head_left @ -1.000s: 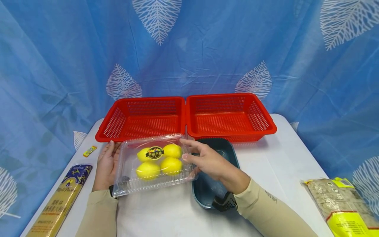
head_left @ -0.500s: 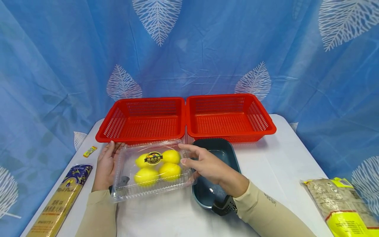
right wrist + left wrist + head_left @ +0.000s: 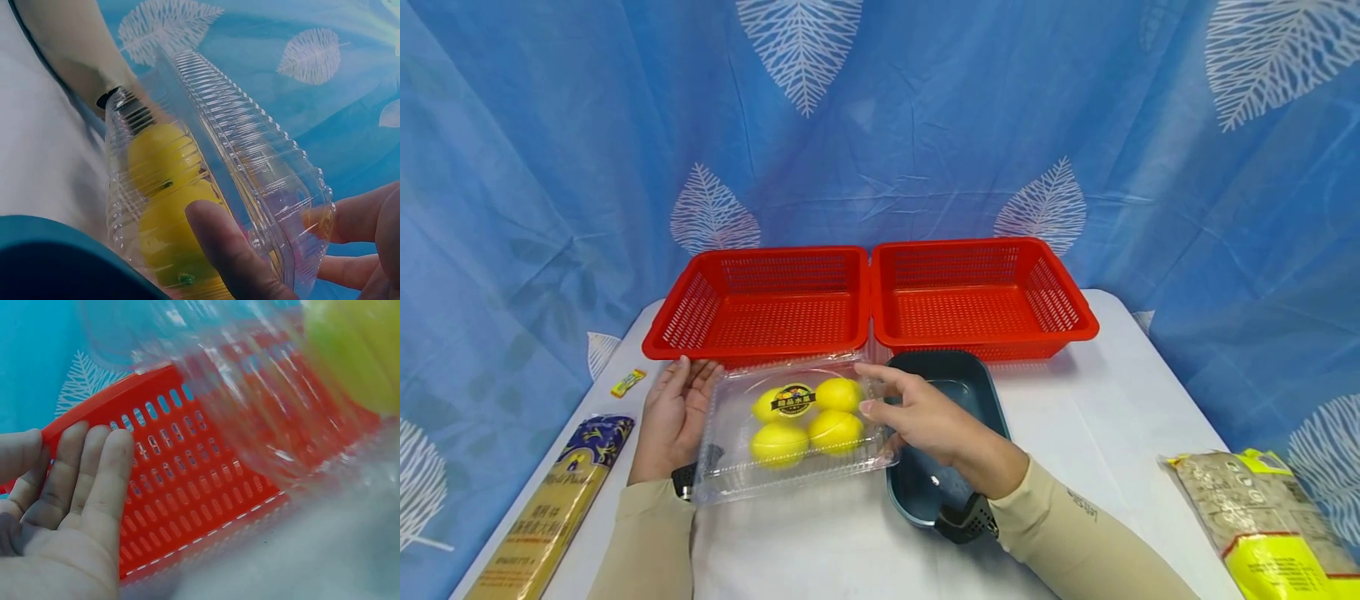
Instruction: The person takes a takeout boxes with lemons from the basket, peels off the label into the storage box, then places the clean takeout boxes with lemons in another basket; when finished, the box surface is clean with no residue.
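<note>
A clear plastic clamshell box holds several yellow lemons and carries a dark round label on its lid. It is tilted above the table, in front of the red baskets. My right hand grips its right end, thumb on one side and fingers on the other, as the right wrist view shows. Beside the box's left end is my left hand, palm up with fingers loosely bent and nothing held. In the left wrist view, a gap separates those fingers from the box; whether they touch the basket I cannot tell.
Two red baskets, left and right, stand side by side at the back. A dark teal basin sits under my right hand. Spaghetti and a small yellow wrapped packet lie left; a beige-and-yellow bag lies right.
The box has come slightly nearer the front edge, then shifted a little right. My left hand has turned more palm up and come away from the box's left end. My right hand keeps its grip.
</note>
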Motion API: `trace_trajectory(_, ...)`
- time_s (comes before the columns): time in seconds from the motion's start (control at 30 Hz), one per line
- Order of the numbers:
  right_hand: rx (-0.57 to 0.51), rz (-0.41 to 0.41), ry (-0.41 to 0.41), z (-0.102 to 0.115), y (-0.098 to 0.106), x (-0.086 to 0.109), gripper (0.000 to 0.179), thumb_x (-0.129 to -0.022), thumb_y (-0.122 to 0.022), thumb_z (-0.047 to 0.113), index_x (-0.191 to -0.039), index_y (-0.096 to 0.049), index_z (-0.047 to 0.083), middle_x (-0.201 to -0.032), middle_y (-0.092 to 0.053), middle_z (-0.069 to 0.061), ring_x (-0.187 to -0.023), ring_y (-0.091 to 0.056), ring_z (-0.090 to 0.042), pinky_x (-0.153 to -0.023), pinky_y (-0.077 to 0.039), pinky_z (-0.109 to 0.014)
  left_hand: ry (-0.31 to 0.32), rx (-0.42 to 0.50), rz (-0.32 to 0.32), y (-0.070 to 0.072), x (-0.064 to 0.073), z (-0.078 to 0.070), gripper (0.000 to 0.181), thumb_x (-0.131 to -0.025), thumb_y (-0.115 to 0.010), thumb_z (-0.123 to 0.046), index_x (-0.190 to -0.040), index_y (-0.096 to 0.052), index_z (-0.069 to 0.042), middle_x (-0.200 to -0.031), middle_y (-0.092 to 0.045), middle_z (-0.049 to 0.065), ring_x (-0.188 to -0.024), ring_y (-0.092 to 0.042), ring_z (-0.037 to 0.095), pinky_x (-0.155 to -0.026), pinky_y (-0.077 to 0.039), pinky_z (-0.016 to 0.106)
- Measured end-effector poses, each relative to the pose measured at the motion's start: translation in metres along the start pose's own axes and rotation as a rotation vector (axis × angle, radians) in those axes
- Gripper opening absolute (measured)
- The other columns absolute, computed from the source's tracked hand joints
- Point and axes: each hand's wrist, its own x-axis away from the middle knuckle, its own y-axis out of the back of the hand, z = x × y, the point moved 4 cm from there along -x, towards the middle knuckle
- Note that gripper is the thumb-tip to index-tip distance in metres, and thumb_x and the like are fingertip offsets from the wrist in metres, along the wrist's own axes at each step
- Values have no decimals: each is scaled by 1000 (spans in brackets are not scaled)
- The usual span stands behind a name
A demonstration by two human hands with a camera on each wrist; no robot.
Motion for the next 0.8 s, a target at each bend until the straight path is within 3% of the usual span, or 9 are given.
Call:
trace_trajectory(0.27,49,7,18,3,-5,-3,63,-103,-70,15,-161,-46,21,-154,-43,-20,-104,-65,-31,-68,-63,-42,50,-11,95,2,0,-4,36,-111,-49,-10,-145,-37,-6,-134,-51,15,-124,-60,27,-112,-39,41)
trace_trajectory(0.57,88,13,7,2,-13,-7,60,-103,-70,16,-160,-48,22,-147,-48,-19,-96,-66,-30,-68,-63,-41,66,-18,106,3,-1,-6,40,-111,-51,-10,-148,-36,-6,-135,-52,16,-126,-60,29,-112,-38,43)
trace_trajectory(0.8,110,24,-10,0,-20,-8,61,-103,-70,19,-160,-48,24,-147,-51,-17,-105,-64,-29,-70,-63,-39,98,-43,148,5,2,-10,43,-112,-49,-12,-152,-35,-5,-136,-54,17,-132,-56,31,-113,-36,45)
